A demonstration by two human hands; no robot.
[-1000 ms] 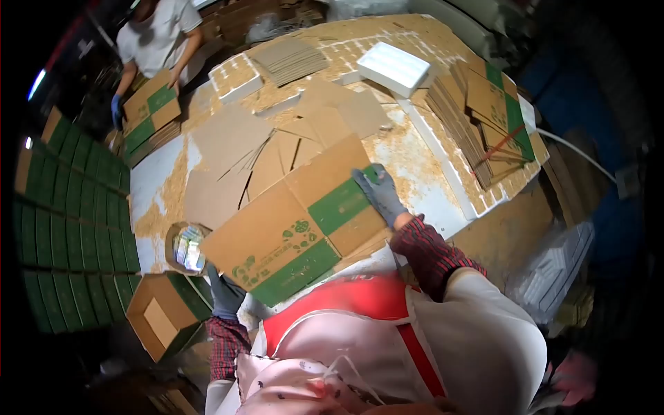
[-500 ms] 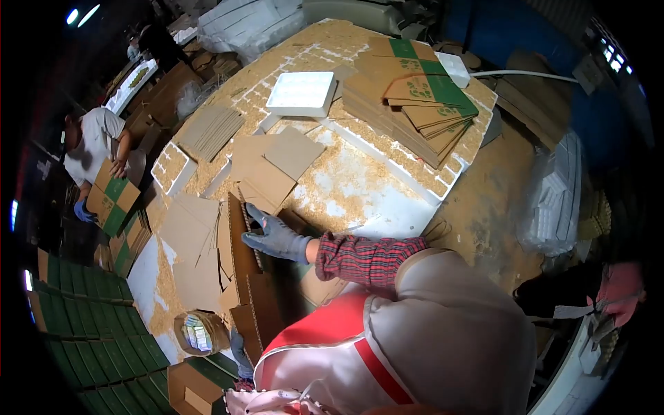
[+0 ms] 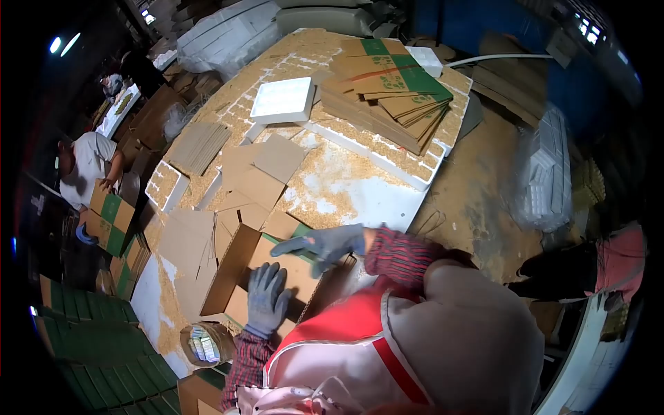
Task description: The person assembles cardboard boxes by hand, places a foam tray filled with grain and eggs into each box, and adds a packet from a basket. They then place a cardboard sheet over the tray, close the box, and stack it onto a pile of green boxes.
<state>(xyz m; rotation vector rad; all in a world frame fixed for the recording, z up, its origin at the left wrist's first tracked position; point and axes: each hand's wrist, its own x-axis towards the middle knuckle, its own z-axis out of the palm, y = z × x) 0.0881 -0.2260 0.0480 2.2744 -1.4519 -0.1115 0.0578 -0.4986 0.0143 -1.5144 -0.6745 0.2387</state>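
Observation:
An opened cardboard box (image 3: 229,268) with green bands lies on the table in front of my body. My left hand (image 3: 267,299), in a grey glove, reaches over the box with its fingers spread on or just above the inner flaps. Above and right of it, my right hand (image 3: 324,247), also gloved, is stretched across the box's far right side with its fingers apart. Whether its fingertips touch the cardboard I cannot tell. Neither hand holds anything.
Behind are loose cardboard sheets (image 3: 259,169), a white foam tray (image 3: 282,101) and a fanned stack of green-banded cartons (image 3: 398,86). A round container (image 3: 207,344) of small packets stands at lower left. A co-worker (image 3: 90,166) at left handles a carton. Green boxes (image 3: 104,346) fill the lower left.
The box has gone from standing on edge to lying with its inside facing up. My left hand has come up from beside it into view over the flaps; my right hand has moved right.

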